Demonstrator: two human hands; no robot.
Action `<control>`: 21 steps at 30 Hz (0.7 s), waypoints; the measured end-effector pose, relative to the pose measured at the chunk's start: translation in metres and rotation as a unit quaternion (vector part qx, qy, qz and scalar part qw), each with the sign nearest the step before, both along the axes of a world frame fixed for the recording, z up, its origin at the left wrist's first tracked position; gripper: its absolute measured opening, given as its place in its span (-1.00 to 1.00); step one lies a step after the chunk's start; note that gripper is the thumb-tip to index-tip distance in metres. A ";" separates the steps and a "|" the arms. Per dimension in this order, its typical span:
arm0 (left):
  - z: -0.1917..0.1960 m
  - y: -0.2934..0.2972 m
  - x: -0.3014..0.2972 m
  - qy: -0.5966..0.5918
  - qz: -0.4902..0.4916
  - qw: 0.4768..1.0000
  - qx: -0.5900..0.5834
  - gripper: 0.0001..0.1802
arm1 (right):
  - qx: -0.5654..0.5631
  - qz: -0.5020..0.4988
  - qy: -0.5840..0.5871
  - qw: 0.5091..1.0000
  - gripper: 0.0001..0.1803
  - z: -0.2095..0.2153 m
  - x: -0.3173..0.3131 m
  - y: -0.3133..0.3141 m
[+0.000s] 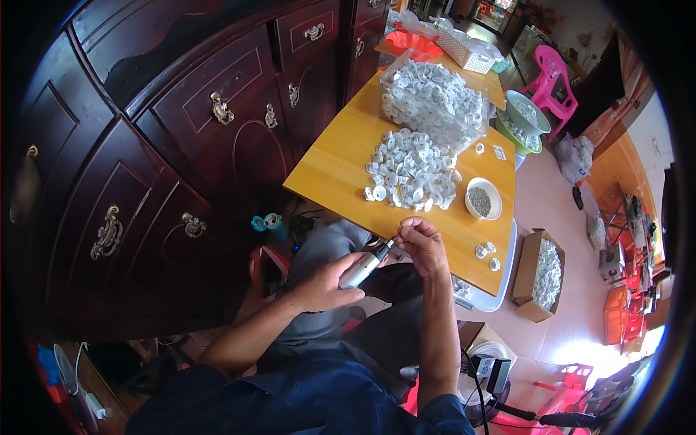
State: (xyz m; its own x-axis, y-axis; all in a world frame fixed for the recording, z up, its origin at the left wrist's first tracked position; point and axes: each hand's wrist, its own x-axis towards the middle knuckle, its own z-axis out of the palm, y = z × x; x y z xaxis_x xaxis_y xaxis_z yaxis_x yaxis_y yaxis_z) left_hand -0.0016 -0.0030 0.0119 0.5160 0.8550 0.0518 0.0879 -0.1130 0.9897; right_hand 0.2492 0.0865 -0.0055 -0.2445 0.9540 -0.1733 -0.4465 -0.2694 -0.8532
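My left hand (328, 284) is wrapped round a pale grey powered screwdriver (361, 271) with a black nose, which points up and right over my lap at the table's near edge. At its tip, the thumb and fingers of my right hand (424, 248) are pinched together; whatever they hold is too small to make out. Just beyond my hands, a loose pile of small white plastic parts (412, 171) lies on the yellow wooden table (337, 161). A white bowl (496, 204) of small grey metal pieces sits to the right of the pile.
Behind the pile stands a clear bin (481, 130) heaped with similar white parts. A few loose parts (494, 264) lie near the table's right corner. Dark wooden cabinets (217, 138) line the left. On the floor at right are a cardboard box (523, 279) of white parts and a pink chair (551, 90).
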 end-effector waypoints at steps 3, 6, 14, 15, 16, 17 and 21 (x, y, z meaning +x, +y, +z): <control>0.002 -0.001 0.001 0.003 0.006 1.000 -0.001 -0.24 | -0.009 0.023 -0.011 1.000 -0.85 0.002 0.005 0.001; 0.000 -0.001 0.001 0.010 0.007 1.000 0.018 -0.24 | 0.000 0.059 -0.002 0.998 -0.79 0.006 0.013 0.002; 0.005 -0.001 -0.004 -0.097 -0.070 0.975 -0.187 -0.21 | 0.032 0.083 0.005 0.996 -0.70 0.016 0.015 0.001; 0.006 -0.001 -0.003 -0.092 -0.055 0.980 -0.167 -0.21 | 0.014 0.055 -0.032 0.998 -0.67 0.022 0.013 0.002; 0.006 -0.001 -0.003 -0.087 -0.040 0.985 -0.146 -0.22 | 0.014 0.056 -0.032 0.998 -0.67 0.023 0.014 0.005; 0.007 -0.001 -0.003 -0.087 -0.038 0.985 -0.146 -0.22 | 0.027 -0.004 -0.074 0.997 -0.66 0.022 0.017 0.009; 0.012 0.002 0.000 -0.102 -0.042 0.991 -0.075 -0.23 | 0.147 -0.137 -0.309 0.930 -0.67 0.008 0.039 0.035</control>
State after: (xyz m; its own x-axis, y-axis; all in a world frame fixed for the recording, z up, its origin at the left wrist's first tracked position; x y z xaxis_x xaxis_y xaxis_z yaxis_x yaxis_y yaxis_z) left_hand -0.0015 -0.0012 0.0235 0.5768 0.8160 0.0387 -0.1196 0.0375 0.9921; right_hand 0.2881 0.1215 0.0023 0.0739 0.9942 0.0775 0.1360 0.0669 -0.9884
